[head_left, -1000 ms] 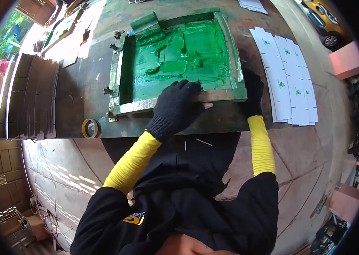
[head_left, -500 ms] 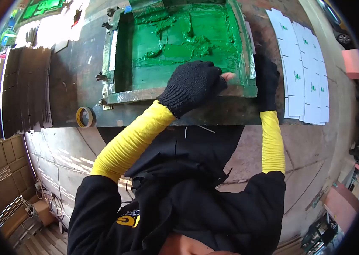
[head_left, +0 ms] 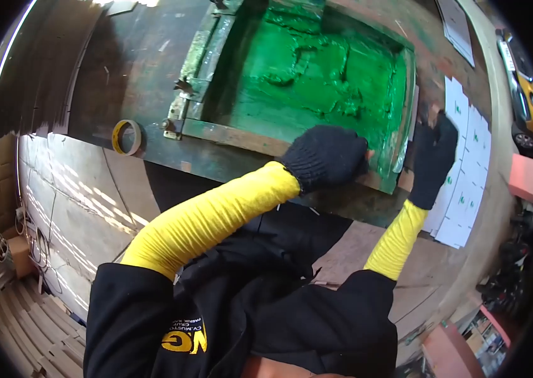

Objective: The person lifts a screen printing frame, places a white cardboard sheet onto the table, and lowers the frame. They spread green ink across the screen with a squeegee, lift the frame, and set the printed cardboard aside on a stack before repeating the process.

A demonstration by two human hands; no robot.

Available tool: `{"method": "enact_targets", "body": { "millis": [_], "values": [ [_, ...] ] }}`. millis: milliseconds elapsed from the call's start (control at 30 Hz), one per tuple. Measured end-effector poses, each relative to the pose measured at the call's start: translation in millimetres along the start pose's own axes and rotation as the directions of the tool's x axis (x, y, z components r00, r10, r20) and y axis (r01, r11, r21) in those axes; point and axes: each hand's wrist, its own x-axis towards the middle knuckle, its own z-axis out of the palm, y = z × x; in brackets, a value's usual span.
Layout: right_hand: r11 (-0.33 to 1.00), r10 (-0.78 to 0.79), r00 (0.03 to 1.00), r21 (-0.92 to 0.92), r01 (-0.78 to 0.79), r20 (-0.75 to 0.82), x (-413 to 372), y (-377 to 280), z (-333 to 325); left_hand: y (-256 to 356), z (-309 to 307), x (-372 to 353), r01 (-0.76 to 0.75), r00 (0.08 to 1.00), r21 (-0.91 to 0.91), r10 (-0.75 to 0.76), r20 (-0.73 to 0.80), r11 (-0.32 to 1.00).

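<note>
A wooden screen-printing frame lies on the dark table, its mesh spread with thick green ink. My left hand, in a black knit glove, is closed over the near rail, with one bare fingertip showing. The finger undersides are hidden. To the right of the frame, my gloved right hand is beside the printed white sheets, partly overlapping them in view. Its bare fingertips show at the far end, with the fingers drawn together; what they hold, if anything, I cannot make out.
A tape roll sits near the table's front edge. Dark brown cardboard pieces are stacked at the left. Metal hinge clamps line the frame's left side. Another white stack is at the far right.
The head view has turned, so the frame and table appear tilted and shifted right. My right hand has moved toward the white sheets. My left hand stays at the near rail.
</note>
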Motion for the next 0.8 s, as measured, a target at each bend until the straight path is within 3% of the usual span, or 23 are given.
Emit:
{"method": "enact_targets", "body": {
  "millis": [133, 200, 267, 333, 367, 467, 500, 600, 633, 733, 800],
  "values": [
    [0.924, -0.352, 0.928, 0.199, 0.325, 0.119, 112.2, -84.7, 41.8, -0.1, 3.2, -6.7, -0.009, 0.999, 0.025, 0.009, 0.032, 1.0],
    [0.982, -0.155, 0.849, 0.176, 0.075, 0.505, 172.0, -128.7, 71.9, 1.2, 1.7, -3.6, -0.036, 0.998, 0.037, 0.034, 0.049, 0.999],
    [0.958, -0.276, 0.847, 0.062, 0.279, 0.455, 195.5, -149.4, 114.7, 4.9, -1.9, 0.2, -0.028, 0.997, 0.085, 0.022, 0.075, 0.996],
    [0.696, -0.707, 0.546, 0.302, 0.652, 0.45, 208.9, -132.0, 114.3, 9.6, -4.1, -0.5, 0.037, 0.992, 0.154, -0.055, 0.116, 0.987],
    [0.688, -0.714, 0.544, 0.296, 0.663, 0.44, 213.9, -128.5, 124.4, 11.0, -3.7, -1.1, 0.032, 0.993, 0.162, -0.05, 0.103, 0.986],
    [0.749, -0.66, 0.666, 0.366, 0.552, 0.347, 222.1, -133.6, 175.5, 8.7, -4.7, -3.2, 0.024, 0.997, 0.161, -0.036, 0.072, 0.987],
    [0.735, -0.677, 0.649, 0.38, 0.562, 0.348, 221.4, -140.3, 184.6, 8.4, -7.2, -3.1, 0.043, 0.997, 0.157, -0.052, 0.054, 0.987],
    [0.779, -0.587, 0.62, 0.154, 0.608, 0.52, 210.3, -148.6, 200.6, 10.3, -7.6, -4.3, 0.051, 0.996, 0.113, -0.059, 0.072, 0.992],
    [0.781, -0.584, 0.622, 0.152, 0.606, 0.522, 201.5, -151.1, 203.0, 9.8, -7.8, -5.4, 0.049, 0.996, 0.111, -0.057, 0.075, 0.993],
    [0.79, -0.542, 0.743, -0.065, 0.61, 0.393, 163.1, -172.2, 183.8, 9.1, -2.8, -6.0, 0.023, 1.0, 0.139, -0.025, 0.015, 0.99],
    [0.817, -0.496, 0.771, -0.086, 0.57, 0.398, 165.2, -165.4, 159.9, 8.6, -3.9, -3.1, 0.006, 1.0, 0.151, -0.007, 0.003, 0.988]
  ]
}}
